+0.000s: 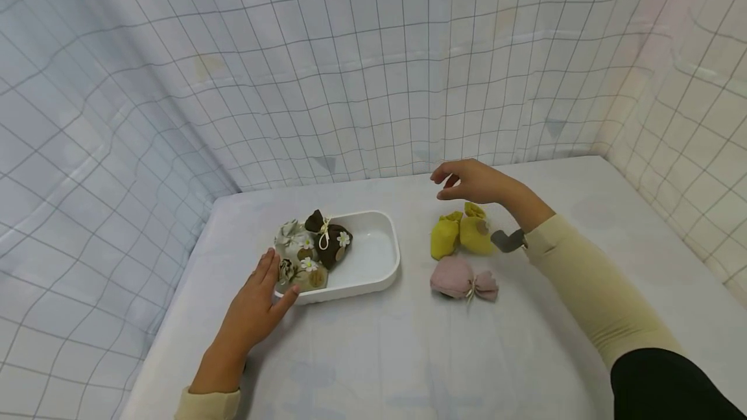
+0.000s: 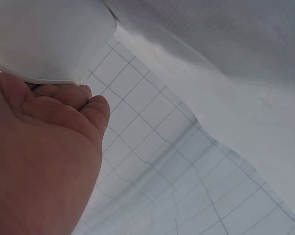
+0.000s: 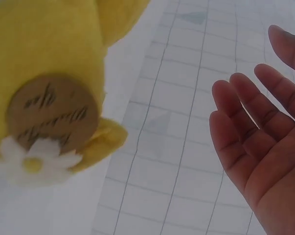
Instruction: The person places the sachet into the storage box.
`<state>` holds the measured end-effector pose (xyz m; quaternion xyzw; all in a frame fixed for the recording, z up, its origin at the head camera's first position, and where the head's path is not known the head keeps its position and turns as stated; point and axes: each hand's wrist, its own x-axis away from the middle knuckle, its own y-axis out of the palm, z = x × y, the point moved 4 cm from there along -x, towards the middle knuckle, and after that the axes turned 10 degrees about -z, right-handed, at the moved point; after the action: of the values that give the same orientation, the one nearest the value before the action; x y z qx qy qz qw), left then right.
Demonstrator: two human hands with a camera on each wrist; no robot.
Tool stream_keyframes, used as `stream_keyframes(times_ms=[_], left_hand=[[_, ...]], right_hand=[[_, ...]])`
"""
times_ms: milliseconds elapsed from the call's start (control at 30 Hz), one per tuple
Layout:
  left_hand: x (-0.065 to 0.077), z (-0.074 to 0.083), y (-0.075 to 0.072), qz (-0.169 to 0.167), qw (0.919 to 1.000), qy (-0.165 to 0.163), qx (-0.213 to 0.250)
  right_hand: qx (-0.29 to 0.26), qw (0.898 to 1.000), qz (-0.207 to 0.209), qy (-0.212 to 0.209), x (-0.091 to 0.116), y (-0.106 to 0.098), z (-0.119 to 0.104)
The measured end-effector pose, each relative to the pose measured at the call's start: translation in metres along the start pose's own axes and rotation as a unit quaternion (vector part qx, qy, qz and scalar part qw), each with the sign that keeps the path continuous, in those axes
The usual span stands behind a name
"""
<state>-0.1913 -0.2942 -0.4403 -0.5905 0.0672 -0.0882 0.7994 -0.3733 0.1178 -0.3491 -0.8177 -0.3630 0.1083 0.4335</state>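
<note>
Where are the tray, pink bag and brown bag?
Tray [image 1: 370,251], head view, bare inner floor.
Pink bag [image 1: 452,277], head view, rounded body.
Brown bag [image 1: 330,254], head view, body below the tied neck.

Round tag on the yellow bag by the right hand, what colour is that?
Brown with dark writing; the round tag shows best in the right wrist view.

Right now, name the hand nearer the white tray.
Left: the left hand touches the white tray at its left end; the right hand hovers apart, beyond its right end.
</note>
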Motion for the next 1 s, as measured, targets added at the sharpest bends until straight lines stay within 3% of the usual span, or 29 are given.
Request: stream_keyframes(times_ms=[300,500,1000], left_hand=[[-0.001,-0.002,0.0,-0.004,1.0,-0.004,-0.002],[0.0,0.001,-0.001,0.001,1.0,0.001,0.0],[-0.001,0.0,0.0,0.001,1.0,0.003,-0.003]], right_hand=[[-0.038,0.998,0.024,0.039,0.036,-0.005,0.048],[-0.061,0.996,0.037,0.051,0.054,-0.002,0.066],[-0.147,0.983,0.047,0.096,0.069,0.027,0.094]])
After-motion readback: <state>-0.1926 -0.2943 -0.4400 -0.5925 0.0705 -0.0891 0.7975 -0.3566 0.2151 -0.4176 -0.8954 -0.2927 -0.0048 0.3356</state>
